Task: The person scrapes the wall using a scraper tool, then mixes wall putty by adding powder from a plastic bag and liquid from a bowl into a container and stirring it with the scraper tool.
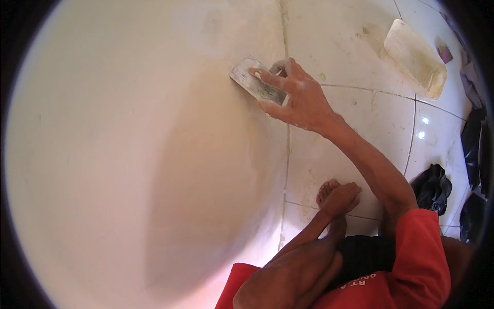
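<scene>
Grey and streaked with white, a flat rectangular plate [262,91] rests against a smooth, pale wall [103,154] by its bottom edge, clamped between the thumb and fingers of a person's chalk-smudged right hand [303,95]. The left hand [340,200] lies at a bare foot [323,192] near that same edge, its grip impossible to tell. Well out from the wall on the glossy, dust-specked tile floor [360,129] sit a round-cornered, cream-crusted tray [416,59] and a crumpled heap of shiny black material [434,188], near the person's red sleeve [419,247].
</scene>
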`<state>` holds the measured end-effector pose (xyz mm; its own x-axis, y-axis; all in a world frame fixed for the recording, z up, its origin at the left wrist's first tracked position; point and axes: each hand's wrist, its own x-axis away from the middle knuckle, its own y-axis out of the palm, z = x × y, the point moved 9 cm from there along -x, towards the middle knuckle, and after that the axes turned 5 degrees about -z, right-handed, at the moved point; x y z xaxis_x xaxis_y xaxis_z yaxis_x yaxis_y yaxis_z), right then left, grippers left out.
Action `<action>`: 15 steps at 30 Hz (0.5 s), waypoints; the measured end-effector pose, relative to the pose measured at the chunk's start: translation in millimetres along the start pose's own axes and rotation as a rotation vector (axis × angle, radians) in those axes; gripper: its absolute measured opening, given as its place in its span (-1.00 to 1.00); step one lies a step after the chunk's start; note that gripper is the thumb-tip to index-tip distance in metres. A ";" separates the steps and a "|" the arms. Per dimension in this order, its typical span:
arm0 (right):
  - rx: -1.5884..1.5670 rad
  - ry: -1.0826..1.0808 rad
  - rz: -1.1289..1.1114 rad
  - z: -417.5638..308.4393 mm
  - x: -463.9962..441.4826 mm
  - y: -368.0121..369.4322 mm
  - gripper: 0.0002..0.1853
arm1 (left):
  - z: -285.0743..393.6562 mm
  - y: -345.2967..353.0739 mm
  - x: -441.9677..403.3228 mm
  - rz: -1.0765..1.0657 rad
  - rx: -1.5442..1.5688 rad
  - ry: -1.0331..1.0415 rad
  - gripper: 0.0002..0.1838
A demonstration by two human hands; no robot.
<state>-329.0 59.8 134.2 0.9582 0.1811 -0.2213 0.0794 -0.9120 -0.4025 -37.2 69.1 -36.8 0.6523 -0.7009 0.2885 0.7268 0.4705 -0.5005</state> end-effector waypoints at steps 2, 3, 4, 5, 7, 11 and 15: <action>0.071 0.002 -0.037 2.6 11.7 7.6 -0.35 | 2.5 0.4 0.0 -0.025 -0.083 0.000 -0.74; 0.070 0.009 -0.037 3.1 17.9 12.3 -0.35 | 3.2 -0.3 0.7 -0.030 -0.079 -0.001 -0.74; 0.052 0.032 -0.035 4.3 24.4 18.4 -0.34 | 0.6 -0.7 1.2 -0.027 -0.038 -0.024 -0.72; 0.035 0.051 -0.032 4.6 30.2 24.7 -0.33 | -1.1 -1.3 0.9 -0.022 0.001 -0.046 -0.70; 0.054 0.044 -0.003 -2.5 41.7 41.2 -0.32 | -12.4 14.7 5.7 -0.003 -0.113 0.006 -0.68; -0.045 0.092 -0.006 -18.3 67.3 60.1 -0.28 | -8.5 22.0 17.0 0.049 -0.239 0.081 -0.66; 0.000 0.094 -0.065 -21.5 99.9 69.4 -0.28 | 0.2 4.7 12.1 0.122 -0.196 0.084 -0.68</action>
<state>-221.9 6.7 103.2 0.9727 0.2043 -0.1104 0.1420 -0.8995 -0.4131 -25.9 62.9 -35.5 0.7063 -0.6916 0.1513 0.5830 0.4471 -0.6784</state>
